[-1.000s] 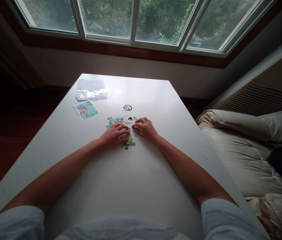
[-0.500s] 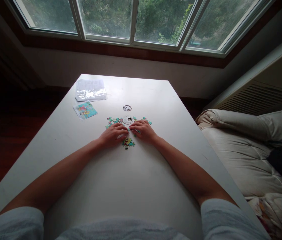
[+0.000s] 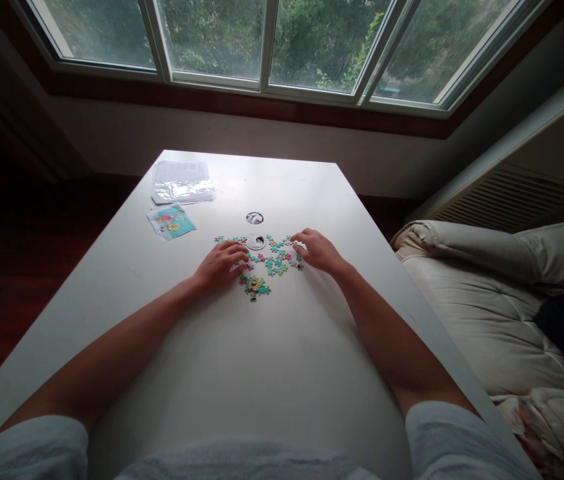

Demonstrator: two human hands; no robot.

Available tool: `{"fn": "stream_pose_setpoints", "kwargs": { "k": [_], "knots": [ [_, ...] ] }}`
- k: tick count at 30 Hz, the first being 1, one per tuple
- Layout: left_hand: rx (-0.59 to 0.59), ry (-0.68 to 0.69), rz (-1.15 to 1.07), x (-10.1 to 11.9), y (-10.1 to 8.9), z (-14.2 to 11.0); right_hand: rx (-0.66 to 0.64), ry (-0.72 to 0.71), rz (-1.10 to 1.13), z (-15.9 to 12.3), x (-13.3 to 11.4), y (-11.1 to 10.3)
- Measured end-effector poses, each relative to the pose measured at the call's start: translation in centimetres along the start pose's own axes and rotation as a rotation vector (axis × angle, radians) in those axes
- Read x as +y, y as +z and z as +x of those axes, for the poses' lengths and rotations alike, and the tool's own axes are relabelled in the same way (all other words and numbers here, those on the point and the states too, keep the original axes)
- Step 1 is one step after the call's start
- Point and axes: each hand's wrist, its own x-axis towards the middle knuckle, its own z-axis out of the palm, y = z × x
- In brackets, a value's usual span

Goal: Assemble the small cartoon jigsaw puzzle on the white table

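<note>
Daylight from the sliding window falls over a white table, where two bare arms reach toward a scatter of small puzzle pieces. Loose teal and pink pieces spread mostly sideways between the hands, beside a round metal disc. From where I stand, what counts is that this spread lies just left of the right hand, whose fingers point inward at its edge, parted from the thumb, with no piece visible between them. Closer to the person's body sits the joined patch with a yellow figure, and the left hand is plainly nearer to it, just off its upper left side. Those fingers curl over some pieces; I cannot tell whether they grip one. Farther off, left of centre, a picture card lies askew below a clear packet.
</note>
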Motion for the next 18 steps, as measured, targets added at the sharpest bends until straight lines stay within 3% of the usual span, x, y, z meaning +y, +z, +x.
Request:
{"fn": "stream_pose_setpoints", "kwargs": {
  "k": [4, 8, 13, 18],
  "knots": [
    [0.127, -0.164, 0.080, -1.4, 0.3, -0.4, -0.229, 0.109, -0.024, -0.4, 0.6, -2.1],
    [0.178, -0.299, 0.154, -2.7, 0.7, -0.6, -0.449, 0.105, 0.024, -0.6, 0.3, -2.4],
    [-0.040, -0.446, 0.245, -2.6, 1.2, -0.8, -0.470, 0.097, 0.076, -0.5, 0.5, -1.7],
    [-0.182, -0.458, 0.270, -2.3, 1.2, -0.7, -0.337, 0.075, 0.149, -0.4, 1.2, -0.7]
  ]
}}
